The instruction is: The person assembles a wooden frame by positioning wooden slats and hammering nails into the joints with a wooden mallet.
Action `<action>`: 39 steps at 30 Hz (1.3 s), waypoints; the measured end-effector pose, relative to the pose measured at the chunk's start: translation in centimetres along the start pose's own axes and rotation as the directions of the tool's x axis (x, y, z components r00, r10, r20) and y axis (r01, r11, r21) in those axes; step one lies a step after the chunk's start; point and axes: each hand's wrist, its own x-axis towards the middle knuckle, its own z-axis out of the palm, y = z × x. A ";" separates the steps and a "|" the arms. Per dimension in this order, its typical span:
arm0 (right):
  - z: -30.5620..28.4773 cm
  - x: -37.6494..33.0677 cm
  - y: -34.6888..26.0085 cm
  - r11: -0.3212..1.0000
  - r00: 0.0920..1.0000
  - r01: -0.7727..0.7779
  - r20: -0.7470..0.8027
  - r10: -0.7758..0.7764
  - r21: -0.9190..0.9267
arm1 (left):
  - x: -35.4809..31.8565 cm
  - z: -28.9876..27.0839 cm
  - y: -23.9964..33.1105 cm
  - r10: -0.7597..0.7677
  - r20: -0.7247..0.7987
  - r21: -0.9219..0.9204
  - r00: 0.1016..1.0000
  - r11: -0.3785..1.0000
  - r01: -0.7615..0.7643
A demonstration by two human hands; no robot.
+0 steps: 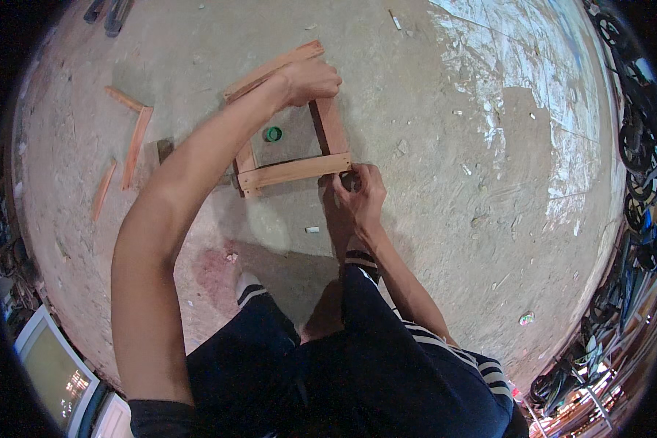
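A square wooden frame made of reddish slats lies on the concrete floor in front of me. My left hand reaches over the frame and presses on its far corner, fingers curled over the slat. My right hand is at the near right corner, fingers pinched around a small dark object against the end of the front slat; what that object is I cannot make out. A small green cap lies on the floor inside the frame. I crouch, with my knees in dark trousers low in the picture.
Loose wooden slats lie on the floor to the left, another thin one closer. A screen stands at the lower left. Parked motorbikes line the right edge. Small scraps litter the concrete.
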 end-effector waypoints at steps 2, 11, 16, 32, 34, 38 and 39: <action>0.1 0.0 0.0 1.000 1.000 0.009 -0.008 -0.009 0.000 | 0.0 0.0 0.4 0.009 -0.006 0.012 1.000 1.000 -0.008; 0.1 0.0 -0.1 0.996 0.999 -0.042 0.018 0.041 0.081 | -0.5 0.7 0.9 -0.029 -0.074 0.072 0.997 0.997 0.035; 0.1 0.0 0.1 0.999 0.999 -0.018 0.034 0.018 0.026 | -0.1 0.2 0.8 -0.043 -0.046 0.053 0.998 0.998 0.046; -2.6 0.8 -2.2 0.984 0.985 -0.164 0.073 0.159 0.063 | -4.3 -0.1 -2.6 -0.122 -0.436 -0.156 0.891 0.986 0.058; -3.5 2.0 -2.5 0.997 0.994 -0.071 0.081 0.069 0.024 | -6.0 0.0 -3.7 -0.303 -0.433 -0.292 0.849 0.938 0.186; -2.6 6.1 -2.8 0.996 0.992 0.084 0.100 -0.080 -0.038 | -7.3 0.7 -4.1 -0.563 -0.163 -0.448 0.810 0.774 0.448; -2.0 7.3 -2.8 0.995 0.990 0.090 0.110 -0.085 -0.036 | -7.2 0.9 -4.0 -0.598 -0.069 -0.460 0.799 0.730 0.506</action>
